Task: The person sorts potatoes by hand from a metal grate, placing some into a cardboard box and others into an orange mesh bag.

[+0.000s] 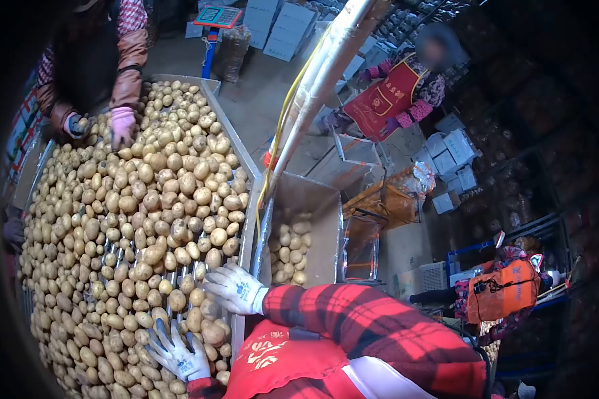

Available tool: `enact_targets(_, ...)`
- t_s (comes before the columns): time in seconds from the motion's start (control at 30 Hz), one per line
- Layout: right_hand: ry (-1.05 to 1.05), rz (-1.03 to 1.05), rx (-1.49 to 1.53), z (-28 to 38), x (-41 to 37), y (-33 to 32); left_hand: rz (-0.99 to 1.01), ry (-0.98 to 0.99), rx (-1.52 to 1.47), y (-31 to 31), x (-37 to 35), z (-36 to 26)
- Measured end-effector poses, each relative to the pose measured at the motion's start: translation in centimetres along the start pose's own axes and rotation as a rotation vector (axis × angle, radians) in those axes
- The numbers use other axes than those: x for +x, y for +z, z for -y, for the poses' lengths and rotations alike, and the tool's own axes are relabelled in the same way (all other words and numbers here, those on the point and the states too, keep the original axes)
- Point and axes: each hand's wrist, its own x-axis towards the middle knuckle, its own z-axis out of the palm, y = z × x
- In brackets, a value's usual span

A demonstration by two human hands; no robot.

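Potatoes [133,199] cover a wide sorting table with rollers showing between them. My left hand [178,354], in a white glove with grey-blue fingertips, rests over the potatoes near the table's lower edge, fingers spread. Farther up the same edge, my right hand [236,289], gloved alike, lies with fingers stretched out over potatoes beside the side rail [246,239]. Neither hand is seen gripping a potato; the undersides of both are hidden. Red plaid sleeves and a red apron [279,359] fill the lower part of the view.
A metal-lined bin [316,229] holding potatoes adjoins the rail. A slanted pole [306,93] with a yellow cable rises beside it. Across the table, a co-worker's pink-gloved hand [122,126] touches potatoes. Other people stand to the right, near boxes [459,146] and a scale [218,16].
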Motion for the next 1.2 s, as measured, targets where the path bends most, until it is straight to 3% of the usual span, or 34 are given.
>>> enact_targets(0.13, -0.009, 0.010, 0.041, -0.9, -0.2, 0.8, -0.152, 0.066, -0.090, 1.1, -0.4, 0.7)
enact_targets(0.2, 0.003, 0.195, 0.042, -0.7, 1.1, -0.5, -0.170, 0.023, -0.234, -0.6, -0.3, 1.4)
enact_targets(0.23, 0.012, 0.188, 0.059, -0.4, 1.8, -0.7, -0.168, 0.016, -0.307, -2.2, -0.1, 1.8)
enact_targets(0.33, -0.216, -0.124, -0.001, 1.9, 6.0, -1.3, -0.266, 0.030, -0.283, -3.8, 2.1, 4.4)
enact_targets(0.37, -0.246, -0.100, -0.044, 2.6, 7.7, -0.9, -0.284, 0.030, -0.307, -3.5, 3.4, 5.3)
enact_targets(0.5, -0.337, -0.130, -0.150, 4.1, 15.4, 2.5, -0.107, 0.060, -0.245, -1.5, 10.0, 7.4)
enact_targets(0.57, -0.287, -0.082, -0.184, 2.1, 17.5, 5.8, 0.122, 0.015, -0.180, -0.4, 13.8, 6.9)
enact_targets(0.63, -0.312, -0.182, -0.234, 0.6, 20.0, 6.8, 0.067, -0.087, -0.108, 2.0, 15.6, 5.8)
enact_targets(0.7, -0.229, -0.114, -0.243, -0.4, 23.0, 6.1, 0.113, -0.178, -0.084, 2.0, 16.4, 5.4)
enact_targets(0.73, -0.280, -0.175, -0.327, -1.9, 24.8, 6.6, 0.029, -0.074, -0.043, 1.8, 15.4, 5.6)
enact_targets(0.83, -0.347, -0.232, -0.467, -4.4, 29.3, 6.3, -0.059, -0.019, -0.109, 1.2, 12.7, 4.4)
enact_targets(0.87, -0.274, -0.232, -0.482, -5.3, 30.4, 6.2, -0.032, 0.021, -0.124, 1.2, 11.4, 3.3)
enact_targets(0.9, -0.199, -0.236, -0.499, -6.4, 31.6, 6.1, 0.139, -0.038, -0.224, 0.7, 10.4, 2.1)
enact_targets(0.97, -0.302, -0.239, -0.490, -8.4, 32.9, 4.8, 0.122, -0.001, -0.265, 0.4, 8.5, 0.8)
enact_targets(1.03, -0.346, -0.283, -0.540, -6.0, 32.3, 3.5, 0.242, 0.009, -0.304, -1.6, 7.6, 0.1)
enact_targets(1.07, -0.418, -0.268, -0.394, -3.1, 31.7, 2.6, 0.222, 0.049, -0.317, 0.1, 7.0, -0.3)
enact_targets(1.1, -0.382, 0.015, -0.218, -1.1, 31.8, 2.5, 0.200, 0.051, -0.338, 1.1, 6.9, -0.5)
enact_targets(1.13, -0.546, -0.053, -0.059, 0.3, 31.7, 4.8, 0.179, 0.055, -0.354, 1.8, 6.9, -0.6)
enact_targets(1.2, -0.429, 0.230, 0.227, 5.0, 31.5, 8.5, 0.183, 0.061, -0.363, 1.2, 6.8, -0.5)
